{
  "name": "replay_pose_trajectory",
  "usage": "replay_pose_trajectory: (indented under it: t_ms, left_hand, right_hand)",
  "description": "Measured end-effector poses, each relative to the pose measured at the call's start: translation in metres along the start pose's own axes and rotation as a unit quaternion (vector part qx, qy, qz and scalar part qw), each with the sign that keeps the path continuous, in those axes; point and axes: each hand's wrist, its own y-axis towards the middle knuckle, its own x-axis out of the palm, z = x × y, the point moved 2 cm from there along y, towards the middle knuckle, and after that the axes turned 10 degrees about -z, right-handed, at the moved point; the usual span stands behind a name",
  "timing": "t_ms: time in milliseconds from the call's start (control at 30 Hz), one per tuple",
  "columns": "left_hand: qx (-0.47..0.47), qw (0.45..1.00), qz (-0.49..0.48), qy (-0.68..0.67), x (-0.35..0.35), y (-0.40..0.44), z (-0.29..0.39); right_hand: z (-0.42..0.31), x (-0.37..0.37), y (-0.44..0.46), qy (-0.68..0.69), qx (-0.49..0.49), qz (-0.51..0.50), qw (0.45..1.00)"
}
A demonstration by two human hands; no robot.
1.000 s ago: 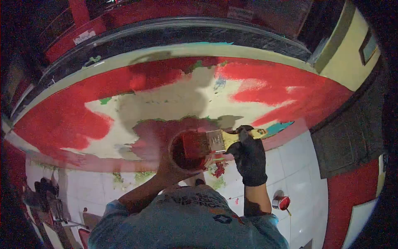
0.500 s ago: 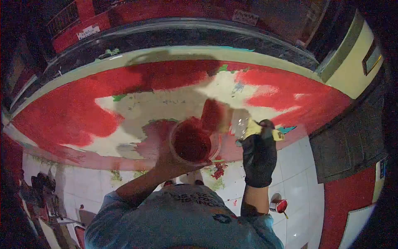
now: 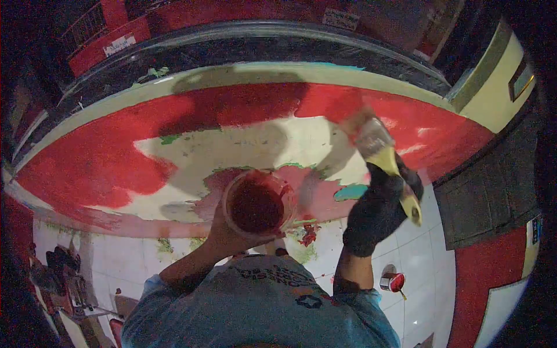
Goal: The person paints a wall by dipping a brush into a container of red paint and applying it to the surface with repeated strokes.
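Observation:
In my left hand (image 3: 218, 235) is a tub of red paint (image 3: 258, 204), its mouth facing up toward me. Dark red paint coats its inside. My right hand (image 3: 380, 206), in a black glove, grips a paintbrush (image 3: 380, 148) by its yellow handle. The brush's bristles, blurred by motion, are at the wall (image 3: 313, 137), over its upper right part. Red patches cover much of the wall's left, top and right, while cream and some green and teal show in the middle and lower parts. My fingers on the tub are partly hidden behind it.
A small can with red paint (image 3: 393, 282) stands on the white tiled floor (image 3: 418, 255) at right, with a stick or handle beside it. Red splatter (image 3: 309, 235) lies below the wall. A dark ledge (image 3: 261, 47) runs along the wall's top.
The paintbrush has moved from beside the tub up and right to the wall. The tub has shifted slightly left. Red now covers more of the wall's upper middle.

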Motion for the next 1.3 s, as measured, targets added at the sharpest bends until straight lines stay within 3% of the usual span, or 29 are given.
replay_pose_trajectory:
  t_ms: [33, 67, 133, 167, 200, 267, 333, 400, 467, 500, 567, 600, 633, 667, 733, 767, 800, 900, 967, 1000, 1067, 1100, 1167, 1267, 1300]
  left_hand:
    - [-0.01, 1.0, 0.0, 0.006, -0.002, -0.003, -0.002]
    - [-0.019, 1.0, 0.0, 0.013, -0.004, -0.006, -0.004]
    - [-0.028, 1.0, 0.011, -0.008, -0.007, -0.013, -0.007]
    - [-0.038, 0.999, 0.022, -0.031, -0.008, -0.016, -0.008]
    - [-0.039, 0.999, 0.018, -0.031, -0.008, -0.017, -0.008]
    - [-0.029, 0.999, 0.046, -0.001, -0.01, -0.02, -0.003]
    - [-0.028, 0.999, 0.039, -0.01, -0.012, -0.022, 0.004]
    - [-0.027, 0.999, 0.036, -0.021, -0.014, -0.026, 0.005]
    - [-0.027, 0.999, 0.033, -0.027, -0.015, -0.032, 0.003]
    - [-0.028, 0.999, 0.032, -0.028, -0.017, -0.035, 0.0]
    - [-0.02, 0.994, -0.007, 0.111, -0.02, -0.04, -0.01]
    - [-0.018, 0.994, -0.009, 0.11, -0.021, -0.044, -0.016]
    - [-0.039, 0.992, -0.022, 0.122, -0.021, -0.05, -0.023]
    - [-0.058, 0.989, -0.035, 0.135, -0.02, -0.055, -0.029]
    - [-0.063, 0.986, -0.067, 0.139, -0.019, -0.058, -0.036]
    - [-0.07, 0.983, -0.095, 0.144, -0.018, -0.059, -0.038]
    - [-0.066, 0.982, -0.098, 0.145, -0.017, -0.062, -0.04]
    - [-0.097, 0.986, -0.114, 0.068, -0.014, -0.065, -0.04]
    - [-0.063, 0.992, -0.071, 0.077, -0.014, -0.063, -0.022]
    - [-0.063, 0.992, -0.073, 0.077, -0.014, -0.063, -0.019]
    - [-0.058, 0.994, -0.048, -0.075, -0.012, -0.065, -0.017]
    - [-0.058, 0.994, -0.051, -0.075, -0.013, -0.068, -0.023]
    - [-0.078, 0.986, -0.132, 0.069, -0.011, -0.074, -0.038]
    - [-0.06, 0.984, -0.131, 0.105, -0.01, -0.073, -0.034]
    - [-0.06, 0.984, -0.13, 0.106, -0.009, -0.074, -0.039]
  right_hand:
    - [-0.005, -0.005, -0.003, -0.112, -0.014, 0.046, 0.993]
    - [-0.009, -0.007, -0.006, -0.111, -0.014, 0.046, 0.993]
    - [-0.014, -0.008, -0.012, -0.144, 0.009, -0.03, 0.989]
    - [-0.012, -0.008, -0.012, -0.164, -0.057, -0.09, 0.981]
    - [-0.013, 0.0, -0.017, -0.262, -0.043, -0.074, 0.961]
    - [-0.009, 0.018, -0.011, -0.05, -0.045, -0.073, 0.995]
    - [-0.003, 0.005, -0.001, -0.16, 0.001, -0.069, 0.985]
    - [0.003, -0.008, 0.004, -0.146, -0.053, 0.014, 0.988]
    - [-0.002, -0.015, 0.012, -0.1, -0.035, 0.057, 0.993]
    - [-0.007, -0.023, 0.012, -0.203, -0.008, 0.073, 0.976]
    - [-0.01, -0.032, 0.008, -0.247, -0.03, 0.091, 0.964]
    - [-0.012, -0.035, 0.007, -0.288, -0.052, 0.108, 0.95]
    - [-0.011, -0.031, 0.006, -0.18, -0.093, 0.157, 0.967]
    - [-0.016, -0.023, 0.003, -0.182, -0.094, 0.16, 0.966]
    - [-0.027, -0.006, 0.001, -0.236, -0.049, 0.047, 0.969]
    - [-0.028, -0.003, -0.001, -0.317, -0.186, -0.05, 0.929]
    - [-0.031, 0.004, -0.011, -0.361, -0.085, -0.138, 0.918]
    - [-0.037, 0.013, -0.024, -0.335, -0.11, -0.186, 0.917]
    - [-0.047, 0.009, -0.015, -0.306, -0.03, -0.184, 0.934]
    - [-0.045, 0.003, -0.007, -0.377, -0.114, -0.184, 0.9]
    - [-0.016, -0.022, -0.001, -0.413, -0.03, 0.016, 0.91]
    - [-0.012, -0.029, 0.011, -0.414, -0.029, 0.018, 0.909]
    - [-0.005, -0.043, 0.033, -0.193, -0.06, 0.1, 0.974]
    - [-0.018, -0.048, 0.031, -0.226, -0.055, 0.139, 0.963]
    - [-0.015, -0.044, 0.027, -0.213, -0.141, 0.16, 0.953]
